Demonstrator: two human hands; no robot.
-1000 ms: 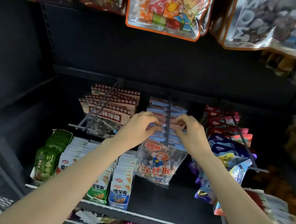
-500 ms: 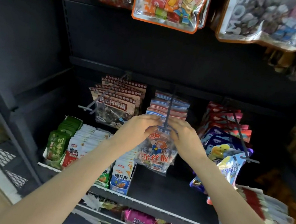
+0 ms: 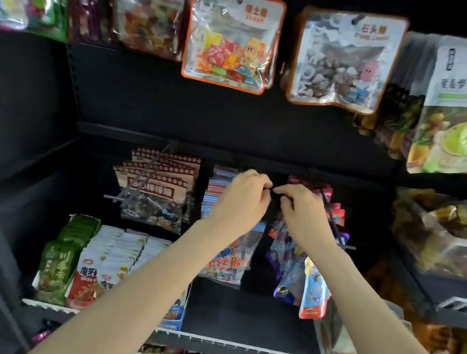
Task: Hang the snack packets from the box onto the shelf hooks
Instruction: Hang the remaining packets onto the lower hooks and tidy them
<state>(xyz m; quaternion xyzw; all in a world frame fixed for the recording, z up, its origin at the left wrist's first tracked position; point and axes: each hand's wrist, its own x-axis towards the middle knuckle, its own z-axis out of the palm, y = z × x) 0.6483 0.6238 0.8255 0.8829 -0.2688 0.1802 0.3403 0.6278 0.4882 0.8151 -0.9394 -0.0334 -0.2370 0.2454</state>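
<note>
Left hand (image 3: 240, 202), right hand (image 3: 302, 215) curled, fingertips nearly meeting — snack packets (image 3: 226, 263) hang just below, grip unclear.

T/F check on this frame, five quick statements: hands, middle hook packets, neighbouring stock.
1. Both hands are up at the middle hook. True: the left hand and right hand meet there, fingers curled.
2. The packets with blue-striped tops hang on that middle hook. True.
3. The brown-topped packets hang to the right of the hands. False: they hang to the left.
4. The green packets hang from a hook. False: they stand in a tray on the shelf.
5. An orange-edged candy bag hangs on the row above. True.
</note>
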